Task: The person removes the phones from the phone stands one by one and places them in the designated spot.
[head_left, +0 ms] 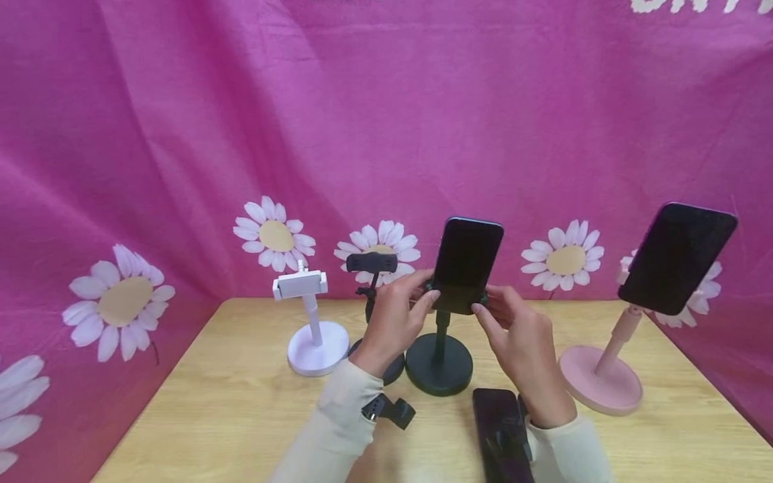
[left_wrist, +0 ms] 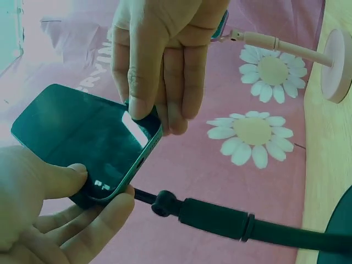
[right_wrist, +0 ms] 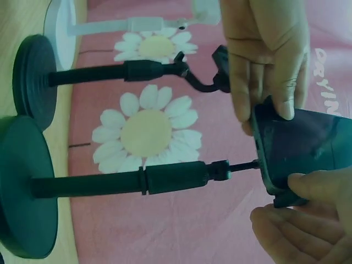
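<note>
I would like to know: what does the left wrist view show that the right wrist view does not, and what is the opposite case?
Only the left wrist view shows the pink stand. Only the right wrist view shows the white stand and the second black stand. Both show the left hand and right hand holding the phone at the top of the nearer black stand, before the pink cloth with daisies.
</note>
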`<state>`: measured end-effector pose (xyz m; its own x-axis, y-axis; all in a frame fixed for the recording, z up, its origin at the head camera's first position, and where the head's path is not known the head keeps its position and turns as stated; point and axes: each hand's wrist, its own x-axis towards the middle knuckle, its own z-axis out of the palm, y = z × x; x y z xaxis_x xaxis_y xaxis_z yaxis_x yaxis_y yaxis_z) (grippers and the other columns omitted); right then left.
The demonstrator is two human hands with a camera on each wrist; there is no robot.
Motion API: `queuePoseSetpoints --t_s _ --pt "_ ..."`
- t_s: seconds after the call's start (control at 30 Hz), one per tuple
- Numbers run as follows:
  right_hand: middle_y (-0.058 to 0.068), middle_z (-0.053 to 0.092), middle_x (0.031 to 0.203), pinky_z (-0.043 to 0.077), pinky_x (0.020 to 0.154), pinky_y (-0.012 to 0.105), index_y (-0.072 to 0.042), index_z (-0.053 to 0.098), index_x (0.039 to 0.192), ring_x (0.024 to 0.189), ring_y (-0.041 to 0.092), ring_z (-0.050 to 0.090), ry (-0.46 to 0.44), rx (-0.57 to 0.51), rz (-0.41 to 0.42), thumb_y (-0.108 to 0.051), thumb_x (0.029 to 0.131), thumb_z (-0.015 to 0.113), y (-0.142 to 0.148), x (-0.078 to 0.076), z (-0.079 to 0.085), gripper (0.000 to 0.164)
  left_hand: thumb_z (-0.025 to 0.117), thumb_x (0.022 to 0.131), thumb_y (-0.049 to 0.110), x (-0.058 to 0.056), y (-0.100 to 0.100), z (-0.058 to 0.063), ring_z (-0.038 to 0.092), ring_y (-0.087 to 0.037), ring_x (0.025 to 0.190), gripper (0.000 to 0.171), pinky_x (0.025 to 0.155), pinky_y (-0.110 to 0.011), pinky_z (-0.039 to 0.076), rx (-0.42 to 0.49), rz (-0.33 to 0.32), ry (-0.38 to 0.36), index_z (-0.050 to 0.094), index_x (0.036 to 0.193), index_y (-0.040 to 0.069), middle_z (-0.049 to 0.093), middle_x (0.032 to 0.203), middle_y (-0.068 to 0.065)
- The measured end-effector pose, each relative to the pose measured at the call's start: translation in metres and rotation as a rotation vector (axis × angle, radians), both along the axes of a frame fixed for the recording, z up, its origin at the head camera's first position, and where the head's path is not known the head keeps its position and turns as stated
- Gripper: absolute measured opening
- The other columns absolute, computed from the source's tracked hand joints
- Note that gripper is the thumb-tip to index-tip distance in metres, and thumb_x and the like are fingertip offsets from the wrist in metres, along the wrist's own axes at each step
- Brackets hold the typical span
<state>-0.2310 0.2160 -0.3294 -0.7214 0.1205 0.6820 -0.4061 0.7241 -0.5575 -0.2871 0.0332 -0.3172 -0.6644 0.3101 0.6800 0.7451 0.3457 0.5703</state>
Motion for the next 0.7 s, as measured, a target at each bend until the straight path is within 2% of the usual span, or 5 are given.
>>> queuePoseSetpoints --t_s 0.2,0.43,0.57,0.7 --pt "0.013 0.072 0.102 0.056 0.075 0.04 -0.006 0.063 0.115 0.09 0.026 0.071 -0.007 0.013 0.015 -0.011 0.083 0.076 -0.001 0.006 0.003 0.035 0.065 0.092 0.009 0.009 -0.005 0.002 0.071 -0.012 0.079 0.034 0.073 -0.023 0.055 -0.007 -0.004 -0.065 0.061 0.125 0.007 0.071 0.107 -0.007" --pt "0.01 0.073 0.095 0.057 0.073 0.039 -0.007 0.064 0.108 0.084 0.022 0.071 -0.016 0.038 0.044 -0.011 0.083 0.077 0.001 0.014 0.004 0.028 0.065 0.092 0.009 0.022 -0.01 -0.001 0.07 -0.011 0.084 0.035 0.075 -0.023 0.055 -0.031 -0.014 -0.073 0.06 0.126 0.011 0.07 0.108 -0.004" --pt "0.008 0.073 0.093 0.057 0.072 0.039 -0.008 0.062 0.104 0.081 0.02 0.071 -0.034 0.065 0.086 -0.01 0.082 0.077 0.002 0.02 0.006 0.027 0.066 0.091 0.009 0.03 -0.012 -0.002 0.069 -0.012 0.087 0.036 0.077 -0.023 0.054 -0.062 -0.007 -0.055 0.06 0.126 0.012 0.068 0.113 -0.003" --pt "0.009 0.073 0.093 0.057 0.072 0.042 -0.009 0.06 0.103 0.08 0.022 0.072 -0.068 0.106 0.12 -0.008 0.082 0.076 0.005 0.025 0.017 0.026 0.066 0.091 0.008 0.037 -0.014 0.004 0.069 -0.013 0.085 0.034 0.076 -0.023 0.054 -0.093 0.009 -0.003 0.061 0.124 0.009 0.067 0.112 -0.005"
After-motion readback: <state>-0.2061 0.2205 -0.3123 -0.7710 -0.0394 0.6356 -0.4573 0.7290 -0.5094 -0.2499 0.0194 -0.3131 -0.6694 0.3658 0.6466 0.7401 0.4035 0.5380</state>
